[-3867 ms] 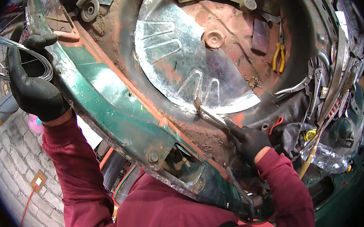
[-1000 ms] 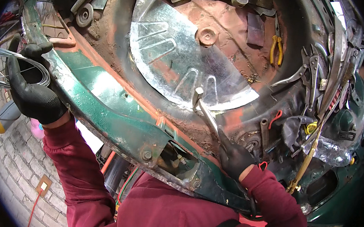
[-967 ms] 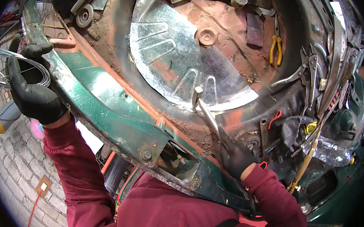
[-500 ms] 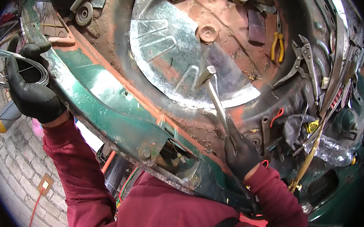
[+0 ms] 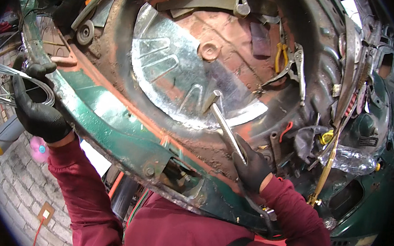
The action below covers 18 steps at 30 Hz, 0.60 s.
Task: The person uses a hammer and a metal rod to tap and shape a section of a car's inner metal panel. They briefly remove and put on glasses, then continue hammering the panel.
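Hammer [image 5: 224, 125] in right hand [image 5: 252, 167]; any lettering unreadable.

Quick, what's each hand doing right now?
Left hand: curled around a coil of wire.
Right hand: closed, holding a hammer by its handle.

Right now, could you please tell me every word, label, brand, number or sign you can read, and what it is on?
No text is readable here.
Dark patch on the green metal, right side: any marks are too small to read.
Locking pliers: any stamp is too small to read.
Hammer in the right hand, and shiny metal sheet: no text seen.
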### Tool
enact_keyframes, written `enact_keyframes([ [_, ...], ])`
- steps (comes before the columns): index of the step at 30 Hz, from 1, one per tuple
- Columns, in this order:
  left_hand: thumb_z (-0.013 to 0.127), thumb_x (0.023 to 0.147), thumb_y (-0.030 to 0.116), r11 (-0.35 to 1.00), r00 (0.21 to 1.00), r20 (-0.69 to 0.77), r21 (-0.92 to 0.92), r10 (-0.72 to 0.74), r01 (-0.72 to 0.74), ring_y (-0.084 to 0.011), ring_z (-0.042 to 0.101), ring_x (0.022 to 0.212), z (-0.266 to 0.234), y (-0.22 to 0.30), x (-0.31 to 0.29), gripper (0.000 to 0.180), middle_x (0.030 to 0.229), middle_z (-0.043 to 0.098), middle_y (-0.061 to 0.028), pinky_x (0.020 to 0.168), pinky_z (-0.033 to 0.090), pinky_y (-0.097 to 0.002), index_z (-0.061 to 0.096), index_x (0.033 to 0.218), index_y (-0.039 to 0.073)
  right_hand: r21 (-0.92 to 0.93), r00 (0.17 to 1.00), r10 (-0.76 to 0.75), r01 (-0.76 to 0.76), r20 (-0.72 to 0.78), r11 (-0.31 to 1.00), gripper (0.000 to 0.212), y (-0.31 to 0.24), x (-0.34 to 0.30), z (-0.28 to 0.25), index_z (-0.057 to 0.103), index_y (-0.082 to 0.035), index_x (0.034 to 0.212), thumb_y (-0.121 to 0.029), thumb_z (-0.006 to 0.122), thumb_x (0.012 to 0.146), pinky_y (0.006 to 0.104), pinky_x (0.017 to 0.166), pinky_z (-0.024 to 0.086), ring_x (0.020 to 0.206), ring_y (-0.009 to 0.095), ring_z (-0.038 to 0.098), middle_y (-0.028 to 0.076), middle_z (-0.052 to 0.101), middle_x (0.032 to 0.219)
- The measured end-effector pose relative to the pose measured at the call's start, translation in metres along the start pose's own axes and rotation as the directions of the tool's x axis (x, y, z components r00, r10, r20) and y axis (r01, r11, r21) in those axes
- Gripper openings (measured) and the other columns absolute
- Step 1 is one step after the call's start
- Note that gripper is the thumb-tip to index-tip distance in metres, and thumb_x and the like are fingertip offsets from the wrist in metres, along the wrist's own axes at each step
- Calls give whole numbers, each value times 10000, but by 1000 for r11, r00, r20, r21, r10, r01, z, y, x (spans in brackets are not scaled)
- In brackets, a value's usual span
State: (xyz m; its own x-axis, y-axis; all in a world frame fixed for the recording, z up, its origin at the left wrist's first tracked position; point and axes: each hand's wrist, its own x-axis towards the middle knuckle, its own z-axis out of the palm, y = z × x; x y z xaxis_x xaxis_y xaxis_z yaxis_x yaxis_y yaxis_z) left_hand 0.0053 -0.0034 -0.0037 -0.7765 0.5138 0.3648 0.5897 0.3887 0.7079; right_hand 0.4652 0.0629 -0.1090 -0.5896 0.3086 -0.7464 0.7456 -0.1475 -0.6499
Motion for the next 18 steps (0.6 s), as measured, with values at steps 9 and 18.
enact_keyframes([
  [9, 313, 1159, 271, 964, 991, -18, -234, -132, 124, -225, 686, 977, 5, -2, 7, 508, 991, 723, -139, 962, 523, -340, 521, 1460, -82, 302, 987, 146, -160, 70, 940, 565, -24, 18, -33, 481, 30, 1565, -213, 577, 1064, 411, 1086, 518, 1192, 328, 689, 250, 704, 1291],
  [18, 235, 1184, 303, 986, 993, -42, -129, -110, 103, -160, 656, 844, 9, 7, 5, 538, 991, 755, -144, 800, 494, -261, 535, 1411, -82, -182, 997, 10, -25, -80, 983, 519, -5, -2, -4, 505, -103, 1599, -209, 527, 1091, 491, 997, 563, 1153, 478, 692, 318, 666, 1321],
])
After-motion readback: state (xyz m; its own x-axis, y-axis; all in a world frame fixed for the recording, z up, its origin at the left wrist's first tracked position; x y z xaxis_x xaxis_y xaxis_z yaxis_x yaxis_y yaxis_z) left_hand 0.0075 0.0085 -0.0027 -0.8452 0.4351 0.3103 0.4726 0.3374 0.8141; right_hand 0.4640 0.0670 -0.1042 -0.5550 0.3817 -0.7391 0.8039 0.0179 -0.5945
